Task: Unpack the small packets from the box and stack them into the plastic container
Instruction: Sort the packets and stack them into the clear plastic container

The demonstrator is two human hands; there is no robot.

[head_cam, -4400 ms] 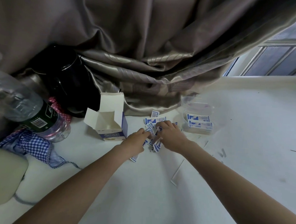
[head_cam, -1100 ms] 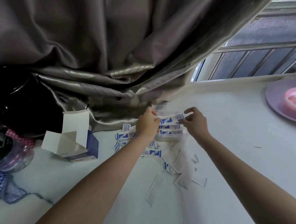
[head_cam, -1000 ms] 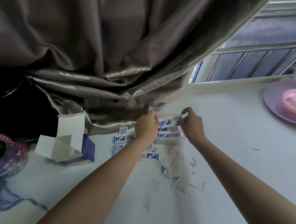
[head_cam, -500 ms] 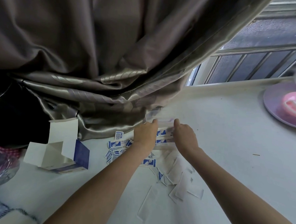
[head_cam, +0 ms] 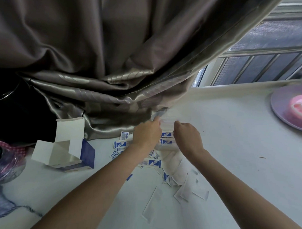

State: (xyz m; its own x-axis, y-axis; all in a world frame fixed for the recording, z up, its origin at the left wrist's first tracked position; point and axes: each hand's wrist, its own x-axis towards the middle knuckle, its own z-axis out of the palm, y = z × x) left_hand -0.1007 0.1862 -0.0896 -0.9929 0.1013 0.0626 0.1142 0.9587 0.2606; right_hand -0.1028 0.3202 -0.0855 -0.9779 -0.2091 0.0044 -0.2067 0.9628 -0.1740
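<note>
Against the curtain [head_cam: 100, 64] at the counter's [head_cam: 231, 134] back edge, left hand [head_cam: 147, 134] and right hand [head_cam: 187, 136] grip the plastic container [head_cam: 167, 122]; packets [head_cam: 152, 163] litter the counter beside the open box [head_cam: 67, 145], window [head_cam: 261, 70] beyond.

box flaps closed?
No: the box lies on the table with its top flaps folded out and its white inside showing.
</note>
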